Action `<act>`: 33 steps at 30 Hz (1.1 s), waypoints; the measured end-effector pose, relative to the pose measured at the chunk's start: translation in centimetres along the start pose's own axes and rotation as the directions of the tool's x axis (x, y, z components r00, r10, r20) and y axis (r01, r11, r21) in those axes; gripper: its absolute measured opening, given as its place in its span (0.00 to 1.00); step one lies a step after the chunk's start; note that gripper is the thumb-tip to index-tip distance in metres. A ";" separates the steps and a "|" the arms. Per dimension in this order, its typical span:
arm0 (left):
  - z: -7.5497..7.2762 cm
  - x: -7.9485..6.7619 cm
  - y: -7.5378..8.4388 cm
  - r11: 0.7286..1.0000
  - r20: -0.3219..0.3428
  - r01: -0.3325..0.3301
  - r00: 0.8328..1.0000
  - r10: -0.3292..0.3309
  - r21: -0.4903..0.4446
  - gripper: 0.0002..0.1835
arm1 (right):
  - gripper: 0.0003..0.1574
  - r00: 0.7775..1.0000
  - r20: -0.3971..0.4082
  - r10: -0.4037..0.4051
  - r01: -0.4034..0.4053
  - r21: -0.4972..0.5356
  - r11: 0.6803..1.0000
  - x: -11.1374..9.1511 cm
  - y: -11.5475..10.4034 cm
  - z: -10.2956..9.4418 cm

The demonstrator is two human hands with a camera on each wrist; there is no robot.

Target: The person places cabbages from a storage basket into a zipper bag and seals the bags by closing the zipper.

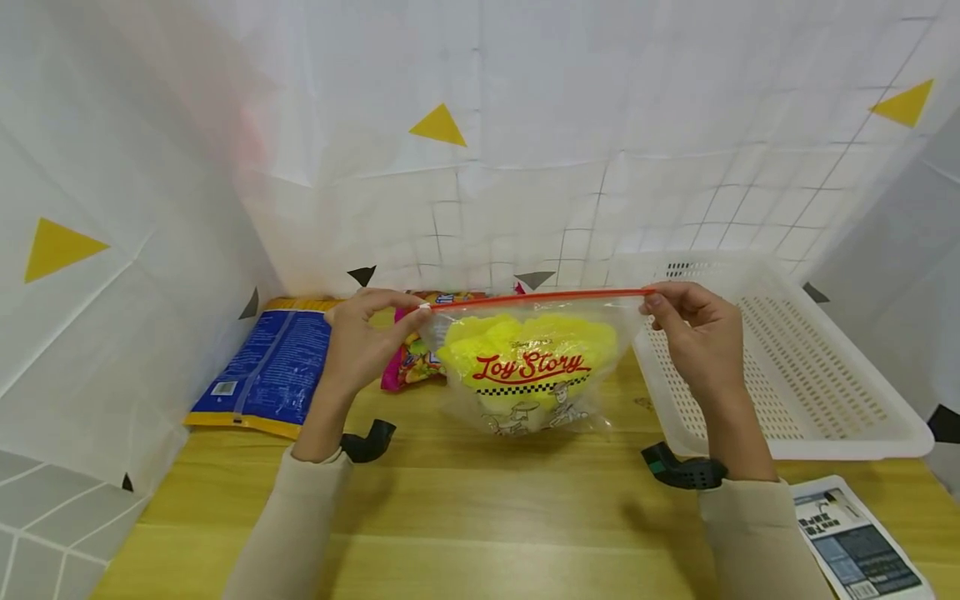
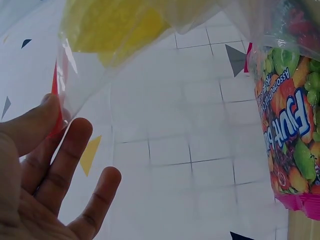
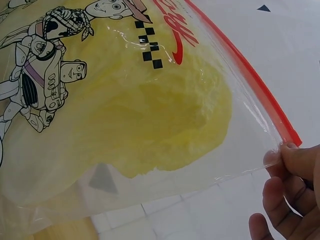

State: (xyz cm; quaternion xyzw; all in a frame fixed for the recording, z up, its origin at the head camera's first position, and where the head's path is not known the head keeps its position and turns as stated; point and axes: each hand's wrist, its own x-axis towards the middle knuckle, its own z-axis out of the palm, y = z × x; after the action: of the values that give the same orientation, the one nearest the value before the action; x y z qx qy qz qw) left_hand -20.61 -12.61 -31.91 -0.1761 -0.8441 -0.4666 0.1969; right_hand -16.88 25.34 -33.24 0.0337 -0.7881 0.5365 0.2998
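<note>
A clear zip bag [image 1: 536, 408] printed with "Toy Story" hangs between my two hands, its red zip strip [image 1: 540, 297] stretched straight along the top. Inside it sits something bright yellow and lumpy [image 1: 525, 337]. My left hand [image 1: 363, 337] pinches the top left corner between thumb and finger; the other fingers [image 2: 102, 195] spread away from the bag in the left wrist view. At the top right corner, my right hand [image 1: 701, 337] pinches the end of the strip, the remaining fingers [image 3: 275, 200] loosely bent below it.
Behind the bag lies a colourful fruit candy packet [image 1: 412, 367]. A blue and yellow packet [image 1: 262, 367] lies at the left. On the right stands a white perforated basket [image 1: 795, 448], with a printed packet [image 1: 862, 542] in front. White sheeting [image 1: 525, 208] rises behind the wooden table [image 1: 510, 517].
</note>
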 end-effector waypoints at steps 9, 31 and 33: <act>0.7 0.0 -0.7 0.985 0.062 0.124 0.991 -0.117 -0.122 0.13 | 0.15 0.998 0.009 0.060 -0.060 0.123 0.991 -0.2 0.3 0.4; 3.0 -0.9 -3.2 0.944 0.094 0.202 0.978 -0.183 -0.260 0.15 | 0.10 0.888 0.457 -0.041 -0.006 0.100 0.995 -0.2 1.0 -1.1; 3.1 -1.0 -3.3 0.943 0.090 0.189 0.981 -0.171 -0.275 0.15 | 0.09 0.884 0.467 -0.025 0.017 0.020 1.000 -0.1 1.0 -1.0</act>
State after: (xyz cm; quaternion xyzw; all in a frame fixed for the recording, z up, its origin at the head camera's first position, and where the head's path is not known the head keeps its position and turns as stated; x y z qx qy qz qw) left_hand -21.92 -11.73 -36.29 -0.1395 -0.7875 -0.5922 0.0989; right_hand -16.74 26.56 -33.90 0.1727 -0.8326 0.5153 0.1067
